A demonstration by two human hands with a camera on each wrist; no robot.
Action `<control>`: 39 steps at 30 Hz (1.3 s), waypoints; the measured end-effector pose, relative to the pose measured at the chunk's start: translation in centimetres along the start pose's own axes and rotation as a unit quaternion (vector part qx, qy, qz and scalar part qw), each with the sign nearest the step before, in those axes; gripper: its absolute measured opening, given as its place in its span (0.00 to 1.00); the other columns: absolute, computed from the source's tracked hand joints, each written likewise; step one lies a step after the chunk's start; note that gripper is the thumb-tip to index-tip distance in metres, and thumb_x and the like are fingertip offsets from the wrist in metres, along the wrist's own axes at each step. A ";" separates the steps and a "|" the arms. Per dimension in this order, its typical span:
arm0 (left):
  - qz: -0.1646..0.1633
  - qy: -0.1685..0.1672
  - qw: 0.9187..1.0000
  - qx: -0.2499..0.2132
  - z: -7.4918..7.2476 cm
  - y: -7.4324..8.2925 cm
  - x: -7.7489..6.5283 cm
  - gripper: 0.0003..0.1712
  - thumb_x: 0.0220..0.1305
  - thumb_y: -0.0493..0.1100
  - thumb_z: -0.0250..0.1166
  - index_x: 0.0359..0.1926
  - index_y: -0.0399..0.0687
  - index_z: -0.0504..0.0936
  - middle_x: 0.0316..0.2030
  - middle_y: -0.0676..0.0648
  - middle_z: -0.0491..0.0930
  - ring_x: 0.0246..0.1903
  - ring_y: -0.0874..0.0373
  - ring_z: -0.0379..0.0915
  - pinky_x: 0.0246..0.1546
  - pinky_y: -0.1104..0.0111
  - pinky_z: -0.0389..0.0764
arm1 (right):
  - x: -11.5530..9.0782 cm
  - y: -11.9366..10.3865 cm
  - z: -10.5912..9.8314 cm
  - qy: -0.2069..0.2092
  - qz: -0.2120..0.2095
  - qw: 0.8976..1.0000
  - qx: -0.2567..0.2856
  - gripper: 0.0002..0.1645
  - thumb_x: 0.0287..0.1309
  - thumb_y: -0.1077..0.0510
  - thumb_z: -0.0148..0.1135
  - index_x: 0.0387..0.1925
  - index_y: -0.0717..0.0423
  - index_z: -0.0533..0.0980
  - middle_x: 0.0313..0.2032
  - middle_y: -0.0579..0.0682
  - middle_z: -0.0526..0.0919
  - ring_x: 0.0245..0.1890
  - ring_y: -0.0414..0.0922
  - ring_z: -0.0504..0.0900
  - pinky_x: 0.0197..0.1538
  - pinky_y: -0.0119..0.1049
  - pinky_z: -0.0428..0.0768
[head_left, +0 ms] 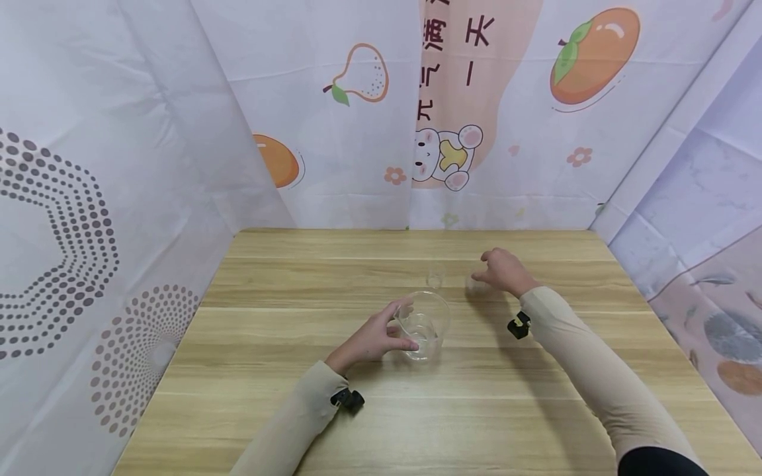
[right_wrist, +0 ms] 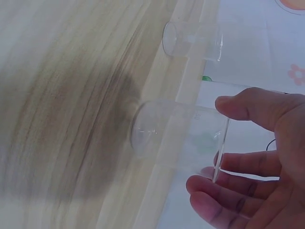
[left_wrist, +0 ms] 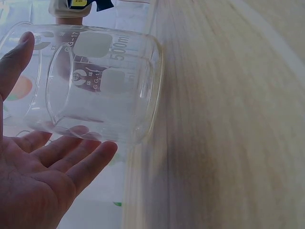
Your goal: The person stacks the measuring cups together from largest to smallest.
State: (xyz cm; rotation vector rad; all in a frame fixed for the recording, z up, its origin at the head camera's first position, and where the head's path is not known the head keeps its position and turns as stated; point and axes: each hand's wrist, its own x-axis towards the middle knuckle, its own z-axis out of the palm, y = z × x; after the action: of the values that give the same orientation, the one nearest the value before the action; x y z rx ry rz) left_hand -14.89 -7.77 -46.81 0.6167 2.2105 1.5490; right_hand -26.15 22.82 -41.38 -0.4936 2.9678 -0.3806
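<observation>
My left hand (head_left: 374, 337) holds a large clear glass beaker (head_left: 437, 314) marked 500ml, thumb on one side and fingers on the other. Nested inside it is a smaller beaker (left_wrist: 100, 102) with similar white print. Further back and to the right, my right hand (head_left: 506, 272) pinches a small clear beaker (right_wrist: 178, 133) near its rim, between thumb and fingers. Whether that beaker's base touches the table cannot be told. Another small clear beaker (right_wrist: 193, 40) stands beyond it, and shows faintly in the head view, left of my right hand.
All this happens on a wood-grain table (head_left: 286, 330). White curtains with printed fruit and a cartoon figure (head_left: 440, 158) hang along its back edge, and patterned cloth (head_left: 149, 198) hangs at the sides. Black wrist cameras (head_left: 347, 400) sit on both sleeves.
</observation>
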 end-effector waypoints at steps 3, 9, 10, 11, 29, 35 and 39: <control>-0.002 0.001 1.000 -0.001 0.0 0.0 0.0 0.51 0.56 0.50 0.74 0.75 0.58 0.54 0.72 0.42 0.61 0.72 0.44 0.56 0.67 0.52 0.70 | -0.1 -0.1 -0.2 0.006 -0.003 1.000 0.004 0.32 0.56 0.52 0.64 0.50 0.79 0.74 0.45 0.73 0.82 0.47 0.65 0.81 0.53 0.57 0.80; -0.005 0.002 1.000 -0.002 0.1 0.1 0.0 0.52 0.56 0.49 0.74 0.75 0.57 0.54 0.72 0.43 0.61 0.72 0.44 0.56 0.67 0.51 0.70 | -0.2 -0.2 -0.6 0.014 -0.013 1.000 0.010 0.31 0.56 0.53 0.64 0.49 0.79 0.75 0.43 0.72 0.82 0.44 0.63 0.83 0.50 0.56 0.81; -0.005 0.003 1.000 -0.002 0.1 0.0 0.0 0.52 0.56 0.49 0.74 0.75 0.56 0.54 0.72 0.43 0.61 0.72 0.44 0.56 0.67 0.51 0.70 | -0.2 -0.3 -0.7 0.014 -0.014 1.000 0.012 0.31 0.56 0.53 0.64 0.49 0.79 0.75 0.43 0.72 0.82 0.44 0.63 0.83 0.50 0.56 0.81; -0.004 0.004 1.000 -0.002 0.1 0.0 0.0 0.52 0.56 0.49 0.73 0.75 0.56 0.54 0.72 0.43 0.61 0.72 0.44 0.56 0.67 0.51 0.70 | -0.2 -0.4 -0.7 0.014 -0.014 1.000 0.013 0.31 0.56 0.53 0.64 0.49 0.79 0.75 0.44 0.73 0.82 0.44 0.63 0.82 0.50 0.56 0.81; -0.005 0.003 1.000 -0.012 0.1 0.1 -0.1 0.51 0.57 0.46 0.73 0.75 0.58 0.54 0.72 0.41 0.61 0.72 0.44 0.55 0.67 0.50 0.69 | -0.4 -1.2 -2.1 0.015 -0.006 0.999 0.034 0.33 0.58 0.51 0.64 0.54 0.76 0.74 0.47 0.72 0.81 0.47 0.64 0.81 0.52 0.57 0.80; -0.004 0.002 1.000 -0.008 0.1 0.0 -0.1 0.52 0.57 0.47 0.73 0.75 0.53 0.53 0.72 0.40 0.61 0.72 0.43 0.56 0.67 0.50 0.69 | -0.8 -1.8 -3.2 0.021 -0.009 0.999 0.046 0.32 0.59 0.51 0.64 0.54 0.76 0.74 0.48 0.72 0.81 0.48 0.64 0.81 0.52 0.58 0.79; -0.003 0.003 1.000 -0.006 0.1 0.0 -0.1 0.51 0.56 0.48 0.73 0.75 0.54 0.54 0.72 0.40 0.61 0.72 0.43 0.56 0.67 0.50 0.69 | -1.2 -2.1 -3.9 0.029 -0.008 0.998 0.053 0.33 0.58 0.51 0.64 0.54 0.76 0.74 0.48 0.72 0.80 0.49 0.64 0.80 0.53 0.58 0.78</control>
State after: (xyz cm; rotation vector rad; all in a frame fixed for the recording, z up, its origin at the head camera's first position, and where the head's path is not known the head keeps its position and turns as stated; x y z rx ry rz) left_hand -14.78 -7.72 -46.84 0.6022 2.2039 1.5606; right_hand -24.96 22.15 -36.95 -0.5031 2.9802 -0.5603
